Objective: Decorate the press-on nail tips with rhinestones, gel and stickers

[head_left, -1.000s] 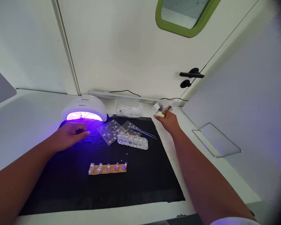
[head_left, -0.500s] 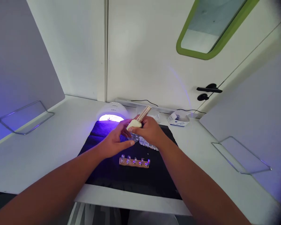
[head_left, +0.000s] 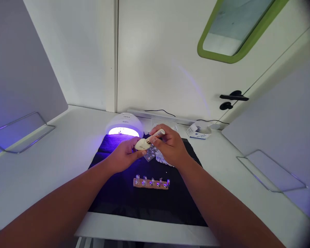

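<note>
Matt black cloth mat (head_left: 124,193); glossy white plastic lamp (head_left: 124,121); pale wooden sticks (head_left: 157,133) with a soft whitish lump (head_left: 141,144); clear plastic sheet (head_left: 150,155); printed paper box (head_left: 196,131); smooth matt white table (head_left: 54,155).

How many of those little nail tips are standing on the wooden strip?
5, in a row along the wooden strip on the black mat, nearer the camera than both hands. Others may lie hidden behind the hands.

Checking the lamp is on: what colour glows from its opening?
Violet-purple, seen in the head view at the lamp opening, spilling onto the black mat.
</note>
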Demonstrator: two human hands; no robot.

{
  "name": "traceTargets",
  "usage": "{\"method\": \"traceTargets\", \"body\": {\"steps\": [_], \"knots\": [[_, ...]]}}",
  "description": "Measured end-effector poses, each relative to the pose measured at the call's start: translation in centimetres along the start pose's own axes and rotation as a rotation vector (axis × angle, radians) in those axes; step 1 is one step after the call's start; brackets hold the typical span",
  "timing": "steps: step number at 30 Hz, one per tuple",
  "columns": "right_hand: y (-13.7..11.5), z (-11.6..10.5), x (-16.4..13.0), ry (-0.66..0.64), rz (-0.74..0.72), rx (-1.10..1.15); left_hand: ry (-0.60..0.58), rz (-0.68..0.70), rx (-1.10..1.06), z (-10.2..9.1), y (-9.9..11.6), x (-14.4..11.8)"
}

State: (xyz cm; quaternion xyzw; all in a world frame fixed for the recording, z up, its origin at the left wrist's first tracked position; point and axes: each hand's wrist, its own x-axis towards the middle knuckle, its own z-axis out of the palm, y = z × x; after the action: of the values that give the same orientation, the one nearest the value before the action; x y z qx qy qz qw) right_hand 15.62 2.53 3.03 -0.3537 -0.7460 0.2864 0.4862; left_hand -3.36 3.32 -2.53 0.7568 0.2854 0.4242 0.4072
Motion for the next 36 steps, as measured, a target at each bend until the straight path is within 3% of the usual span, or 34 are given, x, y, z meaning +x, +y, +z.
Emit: {"method": "traceTargets", "body": {"steps": [8, 22, 30, 36], "knots": [[0.5, -1.3, -1.4, -0.014, 0.031, 0.096, -0.210, -0.010, -0.034, -0.2, 1.2, -0.2], [1.4, -2.2, -1.5, -0.186, 0.016, 0.229, -0.368, -0.114, -0.158, -1.1, 1.4, 0.0], [0.8, -1.3, -2.1, 0.123, 0.217, 0.130, -0.345, -0.143, -0.074, -1.2, 0.6, 0.0], [1.4, -2.7, -2.4, -0.015, 0.018, 0.103, -0.351, -0.147, 0.010, -1.4, 1.1, 0.1]]}}
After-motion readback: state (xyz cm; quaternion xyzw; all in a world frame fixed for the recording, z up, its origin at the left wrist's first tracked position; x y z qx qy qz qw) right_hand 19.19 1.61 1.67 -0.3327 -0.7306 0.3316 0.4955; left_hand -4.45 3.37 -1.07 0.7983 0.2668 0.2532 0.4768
